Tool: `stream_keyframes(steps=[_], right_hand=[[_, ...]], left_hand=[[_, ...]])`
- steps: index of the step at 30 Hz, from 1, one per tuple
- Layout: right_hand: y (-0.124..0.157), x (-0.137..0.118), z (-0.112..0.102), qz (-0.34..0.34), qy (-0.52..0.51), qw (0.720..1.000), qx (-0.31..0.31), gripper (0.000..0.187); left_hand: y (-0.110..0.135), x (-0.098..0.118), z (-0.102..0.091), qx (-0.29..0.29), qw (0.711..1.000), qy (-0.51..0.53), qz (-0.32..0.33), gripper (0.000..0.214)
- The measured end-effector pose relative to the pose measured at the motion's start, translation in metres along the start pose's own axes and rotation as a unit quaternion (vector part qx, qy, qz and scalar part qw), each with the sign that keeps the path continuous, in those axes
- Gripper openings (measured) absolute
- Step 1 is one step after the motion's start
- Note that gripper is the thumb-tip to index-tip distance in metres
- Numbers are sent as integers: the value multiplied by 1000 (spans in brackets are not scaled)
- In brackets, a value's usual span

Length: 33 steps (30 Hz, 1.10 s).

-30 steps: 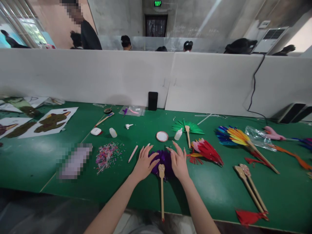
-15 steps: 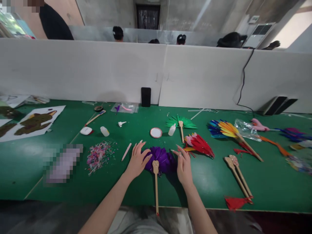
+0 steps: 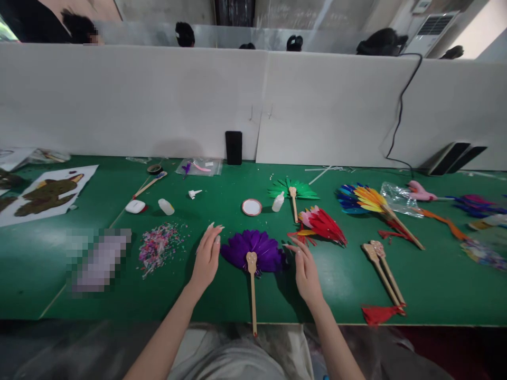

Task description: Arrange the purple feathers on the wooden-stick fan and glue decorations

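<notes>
A purple feather fan lies spread on the green table, its wooden handle pointing toward me and reaching the front edge. My left hand is just left of the feathers, apart from them, with its fingers stretched out and nothing visible in it. On the other side, my right hand has its fingers extended beside the right tips of the feathers; whether they touch I cannot tell. Beyond the fan are a round white lid-like dish and a small white squeeze bottle.
To the right lie a green feather fan, red feathers, a multicoloured feather fan and wooden handles with a red tassel. Colourful bits are heaped on the left. A phone leans against the white partition.
My left hand has moved left, off the purple feathers, and now covers the spot where a pale stick lay. My right hand has shifted slightly right. The camera view has tilted down.
</notes>
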State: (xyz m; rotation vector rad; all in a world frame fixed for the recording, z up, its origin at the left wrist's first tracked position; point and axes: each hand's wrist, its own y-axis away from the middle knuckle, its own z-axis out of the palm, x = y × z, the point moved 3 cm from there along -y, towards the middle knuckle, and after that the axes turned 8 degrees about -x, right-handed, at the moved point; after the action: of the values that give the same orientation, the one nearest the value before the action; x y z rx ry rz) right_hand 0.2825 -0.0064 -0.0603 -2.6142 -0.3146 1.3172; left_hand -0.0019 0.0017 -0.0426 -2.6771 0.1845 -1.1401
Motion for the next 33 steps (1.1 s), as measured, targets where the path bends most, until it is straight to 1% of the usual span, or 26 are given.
stream_keyframes(steps=[4,6,11,13,15,18,21,25,28,30,33], right_hand=[[6,-12,6,-18,26,997,-65,39],[4,-22,10,-34,45,993,-104,41],[-9,-44,27,-98,90,972,-195,49],[-12,-49,35,-118,103,963,-218,51],[-15,-50,41,-129,113,958,-230,52],[-15,-50,46,-136,122,954,-239,50],[-14,-49,47,-137,123,953,-240,51],[-14,-45,40,-115,119,964,-210,53],[-11,-39,30,-83,114,976,-168,52],[-6,-34,24,-64,107,981,-148,50],[5,-28,17,-42,94,986,-133,48]], left_hand=[[13,16,11,-102,993,-50,34,43],[23,25,18,-139,986,-71,56,46],[53,42,32,-176,974,-125,64,58],[62,47,35,-186,970,-143,67,61],[67,49,33,-184,968,-157,64,61],[68,43,22,-149,974,-168,32,59],[67,26,10,-106,979,-174,-5,59],[68,5,0,-73,980,-185,-18,60],[70,1,-1,-75,979,-189,-15,61],[69,3,0,-92,977,-193,-9,61],[63,8,4,-127,972,-197,8,62]])
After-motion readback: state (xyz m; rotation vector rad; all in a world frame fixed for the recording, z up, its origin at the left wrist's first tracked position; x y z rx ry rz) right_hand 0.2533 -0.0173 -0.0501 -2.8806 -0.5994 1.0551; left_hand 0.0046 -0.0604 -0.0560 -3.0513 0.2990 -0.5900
